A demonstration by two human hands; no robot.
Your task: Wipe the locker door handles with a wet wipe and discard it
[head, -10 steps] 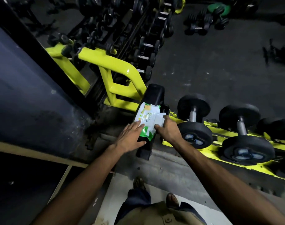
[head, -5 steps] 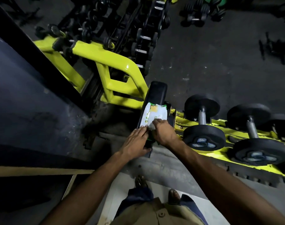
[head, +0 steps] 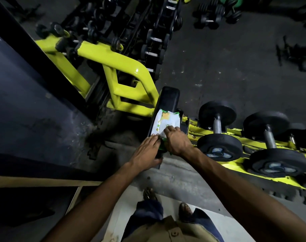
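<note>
Wet-wipe pack (head: pixel 167 122) lies on the black bench pad (head: pixel 169 96) left of the dumbbells (head: pixel 218 133), left hand (head: pixel 145 154) flat on its near end, right hand (head: pixel 178 142) now moved from its edge onto its top, fingers pinching there, likely freeing a wipe.

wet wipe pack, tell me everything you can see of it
The wet wipe pack is a soft, glossy plastic pouch, mostly white with green edges and a yellowish patch near its far end; the print is too small to read. It lies flat, lengthways on a narrow black pad. The left hand presses its near end with straight fingers, and the right hand curls its fingers onto the top face, seemingly pinching at the opening.
</note>
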